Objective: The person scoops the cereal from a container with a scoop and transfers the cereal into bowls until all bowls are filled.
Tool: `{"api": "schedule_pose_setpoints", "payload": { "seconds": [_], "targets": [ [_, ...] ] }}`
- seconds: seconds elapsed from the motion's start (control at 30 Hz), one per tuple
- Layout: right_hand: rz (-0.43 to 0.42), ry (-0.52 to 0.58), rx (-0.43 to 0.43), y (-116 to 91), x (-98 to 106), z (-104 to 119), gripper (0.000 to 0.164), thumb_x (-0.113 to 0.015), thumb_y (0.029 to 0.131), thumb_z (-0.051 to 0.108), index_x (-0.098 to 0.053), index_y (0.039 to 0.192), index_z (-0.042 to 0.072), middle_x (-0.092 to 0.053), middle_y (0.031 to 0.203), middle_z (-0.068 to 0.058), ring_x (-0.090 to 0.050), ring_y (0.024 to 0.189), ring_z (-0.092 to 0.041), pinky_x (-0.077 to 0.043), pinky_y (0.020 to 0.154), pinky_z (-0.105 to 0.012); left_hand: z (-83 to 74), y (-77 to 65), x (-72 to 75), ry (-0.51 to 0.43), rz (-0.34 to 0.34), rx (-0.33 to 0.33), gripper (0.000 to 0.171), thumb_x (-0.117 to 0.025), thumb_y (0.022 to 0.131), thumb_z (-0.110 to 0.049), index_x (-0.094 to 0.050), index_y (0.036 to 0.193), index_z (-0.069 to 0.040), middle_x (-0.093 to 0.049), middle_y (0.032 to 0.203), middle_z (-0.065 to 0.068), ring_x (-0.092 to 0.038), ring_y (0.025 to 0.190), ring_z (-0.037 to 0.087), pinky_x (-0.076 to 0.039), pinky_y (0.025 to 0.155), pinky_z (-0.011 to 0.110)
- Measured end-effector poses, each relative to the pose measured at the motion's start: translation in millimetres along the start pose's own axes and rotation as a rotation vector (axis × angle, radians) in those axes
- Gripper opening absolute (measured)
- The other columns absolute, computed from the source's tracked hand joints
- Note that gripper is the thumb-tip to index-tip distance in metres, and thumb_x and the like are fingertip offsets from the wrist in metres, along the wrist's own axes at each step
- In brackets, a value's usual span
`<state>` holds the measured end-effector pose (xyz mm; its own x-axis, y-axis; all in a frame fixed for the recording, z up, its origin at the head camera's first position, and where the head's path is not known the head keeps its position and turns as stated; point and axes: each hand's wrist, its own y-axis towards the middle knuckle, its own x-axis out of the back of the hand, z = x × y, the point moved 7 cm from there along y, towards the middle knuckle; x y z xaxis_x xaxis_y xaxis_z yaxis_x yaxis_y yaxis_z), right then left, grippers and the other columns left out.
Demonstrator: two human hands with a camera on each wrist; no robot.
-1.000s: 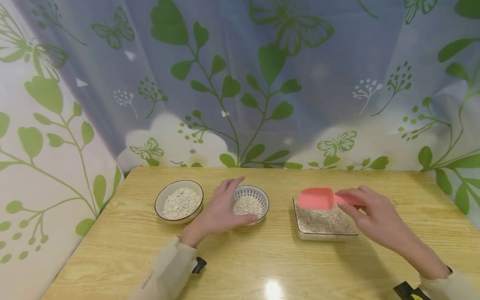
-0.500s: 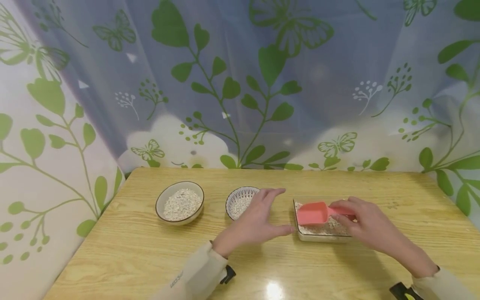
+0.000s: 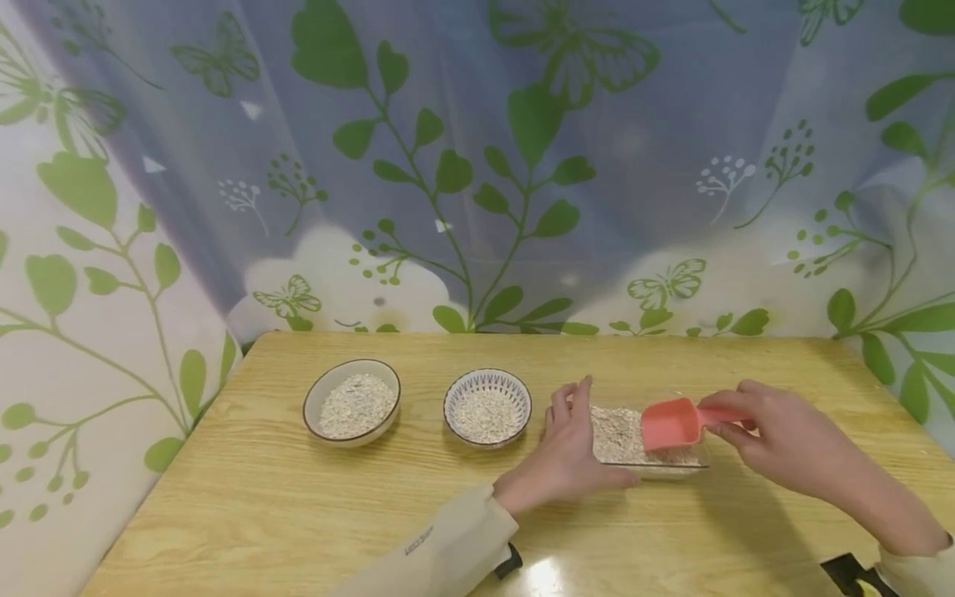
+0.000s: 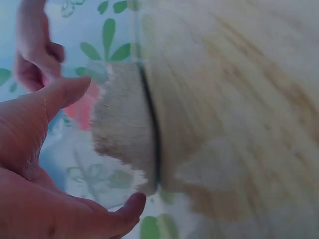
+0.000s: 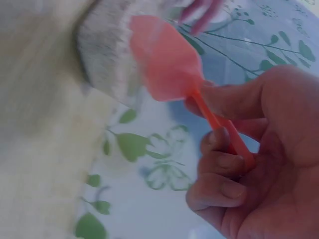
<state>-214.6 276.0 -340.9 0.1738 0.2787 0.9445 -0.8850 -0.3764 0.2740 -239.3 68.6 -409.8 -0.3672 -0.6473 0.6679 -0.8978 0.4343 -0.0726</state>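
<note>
In the head view my left hand (image 3: 570, 456) holds the left end of a rectangular dish (image 3: 660, 473), thumb along its front wall, fingers at the back left corner. The dish has a dark rim and contains oat-like flakes (image 3: 615, 435). My right hand (image 3: 779, 439) grips the handle of a pink scoop (image 3: 669, 424), whose bowl is over the flakes at the dish's right half. The right wrist view shows the scoop (image 5: 167, 59) with fingers curled round its handle. In the left wrist view the dish (image 4: 124, 119) appears between thumb and finger.
Left of the dish stands a small patterned bowl (image 3: 487, 380) with flakes in it. Farther left is a larger cream bowl (image 3: 317, 406), also holding flakes. All stand on a wooden table (image 3: 298, 514) before a leaf-printed curtain (image 3: 477, 166).
My left hand has left the small bowl, now slightly farther left, and moved right to the dish. The right hand has lowered the scoop to the flakes, then shifted it right.
</note>
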Motion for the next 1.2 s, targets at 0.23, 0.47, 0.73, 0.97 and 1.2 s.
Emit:
{"api": "schedule_pose_setpoints", "payload": {
  "seconds": [0.23,0.47,0.73,0.97,1.2],
  "targets": [
    [0.142,-0.097,-0.061,4.9,17.4,3.2,0.019,-0.076,0.09,0.018,-0.077,0.108,0.016,-0.061,0.083,0.009,-0.044,0.064,-0.003,-0.036,0.055,-0.024,12.8,14.5,-6.0,-0.002,0.042,0.086,0.137,-0.093,0.07,-0.044,0.001,0.166,-0.021,-0.017,0.169,0.015,-0.02,0.156,0.037,-0.033,0.124,0.054],
    [0.289,-0.149,-0.13,8.6,19.1,10.2,0.024,-0.072,0.089,0.016,-0.076,0.112,0.015,-0.064,0.09,0.003,-0.052,0.068,-0.011,-0.037,0.051,-0.028,14.8,17.2,-8.0,-0.033,0.092,0.113,0.141,-0.094,0.069,-0.044,0.007,0.165,-0.026,-0.015,0.172,0.015,-0.013,0.158,0.037,-0.03,0.124,0.059],
    [0.403,-0.051,-0.092,21.3,2.3,6.8,0.02,-0.07,0.089,0.013,-0.076,0.108,0.011,-0.077,0.105,-0.008,-0.071,0.084,-0.026,-0.056,0.062,-0.044,17.1,19.0,-9.9,0.047,0.089,0.12,0.133,-0.093,0.07,-0.046,-0.002,0.165,-0.027,-0.031,0.162,0.017,-0.03,0.149,0.029,-0.051,0.108,0.051],
    [0.361,0.113,-0.159,12.4,-17.2,-1.0,0.021,-0.069,0.096,0.02,-0.074,0.11,0.006,-0.077,0.104,-0.013,-0.074,0.089,-0.032,-0.059,0.075,-0.053,18.6,19.9,-10.1,0.066,0.097,0.117,0.133,-0.092,0.07,-0.047,-0.002,0.165,-0.026,-0.032,0.159,0.019,-0.031,0.147,0.028,-0.052,0.106,0.05],
    [0.214,0.13,-0.208,4.0,-28.4,-11.5,0.027,-0.069,0.097,0.021,-0.072,0.116,0.002,-0.076,0.106,-0.019,-0.072,0.082,-0.027,-0.058,0.069,-0.05,19.2,19.6,-9.2,0.054,0.101,0.123,0.139,-0.093,0.068,-0.047,0.005,0.165,-0.026,-0.025,0.167,0.016,-0.026,0.152,0.031,-0.045,0.114,0.057]
  ]
}}
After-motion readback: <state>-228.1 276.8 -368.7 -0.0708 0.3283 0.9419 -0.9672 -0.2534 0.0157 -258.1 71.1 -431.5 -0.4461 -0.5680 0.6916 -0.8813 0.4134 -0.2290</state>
